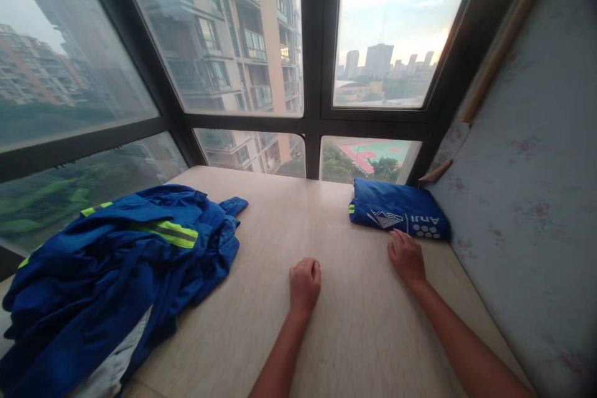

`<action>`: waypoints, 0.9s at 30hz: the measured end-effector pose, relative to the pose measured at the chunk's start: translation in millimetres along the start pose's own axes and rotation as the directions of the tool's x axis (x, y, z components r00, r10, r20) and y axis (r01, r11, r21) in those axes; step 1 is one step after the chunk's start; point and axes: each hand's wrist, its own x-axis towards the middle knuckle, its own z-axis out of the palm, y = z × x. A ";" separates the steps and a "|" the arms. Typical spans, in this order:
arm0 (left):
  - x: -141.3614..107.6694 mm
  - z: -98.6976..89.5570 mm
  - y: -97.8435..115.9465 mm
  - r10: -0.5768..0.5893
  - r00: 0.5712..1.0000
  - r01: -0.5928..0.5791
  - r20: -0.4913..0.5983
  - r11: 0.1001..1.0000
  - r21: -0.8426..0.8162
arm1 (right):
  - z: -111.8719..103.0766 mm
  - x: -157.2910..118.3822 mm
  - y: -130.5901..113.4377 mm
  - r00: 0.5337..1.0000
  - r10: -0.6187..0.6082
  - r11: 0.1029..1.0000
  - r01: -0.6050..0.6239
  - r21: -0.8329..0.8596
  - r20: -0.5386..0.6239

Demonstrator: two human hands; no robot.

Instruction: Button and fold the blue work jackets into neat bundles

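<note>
Observed by me in the room: a folded, rectangular bundle of blue fabric (396, 206) lies flat on a pale, faintly streaked counter (280, 217). The bundle bears white print, including the word "Anji", inverted as seen from the person's side, and short yellow-green stripes on its left end.

The right hand (407, 256) is at the bundle's near edge, fingers partly bent. Whether the fingertips touch the fabric, and how far the hand is closed, I cannot tell; no grip on the bundle is visible.

The left hand (305, 280) is to the left of the bundle and nearer the person, curled into a loose fist, nothing seen in it.

Well apart to the bundle's left, a crumpled blue fabric garment with yellow-green bands and a whitish panel (130, 261) lies spread in heavy folds. Close by the bundle's right end stands a pale, floral-papered wall (527, 217), its paper peeling near the corner. Beyond the bundle are dark-framed glass windows (312, 74).
</note>
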 end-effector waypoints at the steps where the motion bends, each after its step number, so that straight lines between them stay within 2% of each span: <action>1: 0.3 -0.9 -0.1 -0.004 1.000 0.004 -0.001 1.000 -0.023 | -3.0 -8.2 -2.5 1.000 0.011 1.000 -0.011 -0.001 0.026; 5: 1.8 -5.7 -1.6 -0.023 1.000 0.023 0.000 0.991 -0.134 | -12.6 -35.8 -11.6 0.988 0.109 0.992 -0.101 -0.076 0.113; 9: 2.8 -12.9 -5.6 -0.059 0.998 0.058 0.006 0.962 -0.265 | -16.9 -43.3 -18.6 0.954 0.270 0.956 -0.250 -0.155 0.128; 13: 4.7 -25.1 -17.7 -0.127 0.992 0.113 -0.020 0.932 -0.346 | -17.5 -39.5 -21.7 0.945 0.301 0.947 -0.281 -0.155 0.130; 16: 14.4 -48.0 -37.7 -0.169 0.985 0.148 -0.034 0.927 -0.344 | -15.6 -38.3 -21.1 0.943 0.304 0.948 -0.285 -0.143 0.134; 19: 38.9 -92.0 -65.1 -0.165 0.979 0.129 -0.122 0.958 -0.257 | -13.8 -38.5 -19.7 0.942 0.303 0.950 -0.286 -0.129 0.146; 20: 50.4 -111.4 -74.2 -0.120 0.976 0.091 -0.182 0.983 -0.157 | -13.6 -38.6 -19.6 0.941 0.303 0.950 -0.286 -0.125 0.148; 22: 76.2 -155.1 -90.9 0.048 0.960 -0.010 -0.275 0.991 0.135 | -13.4 -38.8 -19.8 0.941 0.303 0.950 -0.287 -0.121 0.151; 23: 89.4 -178.5 -98.4 0.121 0.947 -0.027 -0.298 0.954 0.300 | -13.4 -38.9 -20.1 0.941 0.304 0.950 -0.287 -0.123 0.151; 25: 113.5 -226.2 -113.3 0.145 0.933 0.004 -0.330 0.911 0.412 | -13.1 -39.0 -20.8 0.941 0.306 0.948 -0.288 -0.132 0.147; 27: 132.2 -271.3 -130.6 0.148 0.939 0.082 -0.311 0.781 0.618 | -12.5 -39.1 -21.2 0.943 0.303 0.949 -0.285 -0.137 0.140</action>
